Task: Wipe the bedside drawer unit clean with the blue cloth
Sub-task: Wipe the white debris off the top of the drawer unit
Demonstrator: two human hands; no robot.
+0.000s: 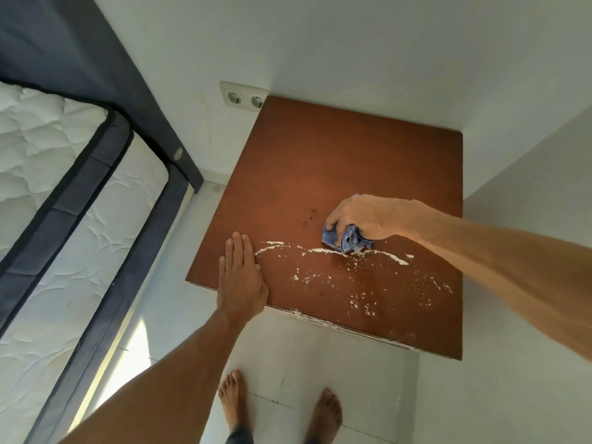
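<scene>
As seen from steeply above, across the centre and right of the frame: reddish-brown, square, flat-topped wooden bedside drawer unit (320,155), set into a corner of white walls, with its far and right edges against them.

- Crumpled blue cloth (347,240): right of centre, bunched on the unit's top, lower edge touching a thin line of white powdery residue (323,250).
- Residue line: running left to right across the lower half of the top. Looser white specks scattered below it toward the near edge, with white flecks along that edge as well.
- Right hand (365,219): entering from the right of the frame, knuckles up, fingers curled around the cloth and holding it down on the wood.
- Left hand (240,277): lower centre-left, palm down on the near left part of the top, fingers straight and together, holding nothing. Fingertips just beside the left end of the residue line.
- Small cluster of dark spots (310,216): on the wood just left of the cloth.
- Cream double wall socket (245,98): upper centre, on the wall by the far left corner of the top.
- White quilted mattress (48,149): left of the frame, edged in dark grey, within a dark grey bed frame (121,235).
- White tiled floor (320,363): bottom of the frame.
- Two bare feet (230,398): bottom centre, on the floor in front of the unit.
</scene>
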